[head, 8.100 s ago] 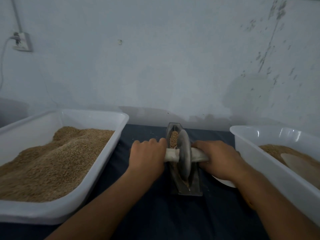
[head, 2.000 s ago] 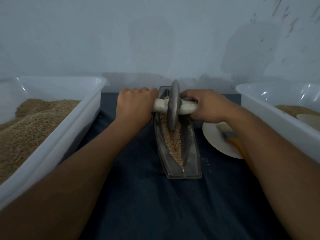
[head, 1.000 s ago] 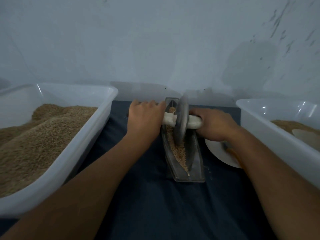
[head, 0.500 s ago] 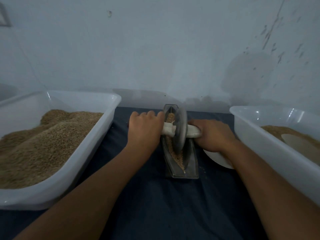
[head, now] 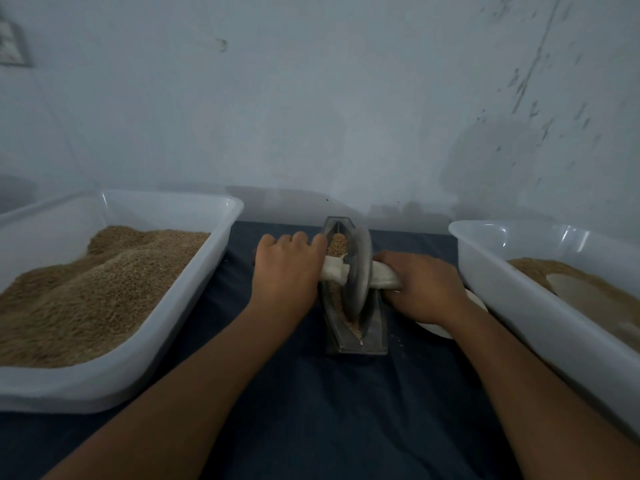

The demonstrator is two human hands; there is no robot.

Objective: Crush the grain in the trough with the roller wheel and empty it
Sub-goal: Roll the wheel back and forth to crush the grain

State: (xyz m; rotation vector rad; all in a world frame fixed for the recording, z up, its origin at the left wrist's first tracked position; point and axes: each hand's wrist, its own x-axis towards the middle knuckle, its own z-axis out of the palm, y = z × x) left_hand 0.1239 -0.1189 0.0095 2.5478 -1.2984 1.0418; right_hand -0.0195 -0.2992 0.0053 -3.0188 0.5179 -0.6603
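Item: roller wheel (head: pixel 358 271), dark disc standing on edge in a narrow boat-shaped trough (head: pixel 356 327), about midway along its length. A pale axle handle (head: pixel 334 272) runs through the disc's centre and sticks out to either side.

Left hand (head: pixel 285 271): fingers curled over the left end of the handle, gripping it, knuckles up; the thumb is hidden.

Right hand (head: pixel 420 289): fingers wrapped round the right end of the handle, gripping it; the fingertips are tucked underneath and out of sight.

Trough: dark, with raised sides, lengthwise away from the person, standing on a dark blue cloth (head: pixel 311 410) between the two forearms. Its near end is square and its far end pointed.

Grain (head: pixel 336 244): tan kernels lying in the trough's groove, a clump visible beyond the wheel at the far end, a thin line showing in front of the wheel toward the near end. A few loose specks lie on the cloth just right of the trough's near end.

Left tub (head: pixel 194 303): white plastic, rectangular, on the cloth well left of the trough, holding a heaped mass of brown grain (head: pixel 97 289).

Right tub (head: pixel 519 306): white plastic, near the right forearm, partly cut off by the frame edge; holds brown grain with a pale rounded object (head: pixel 581 296) lying on it, kind not clear.

White plate (head: pixel 436 329): partly hidden under the right wrist, between trough and right tub.

Backdrop: pale wall (head: pixel 311 98) with dark scuff marks on its right part
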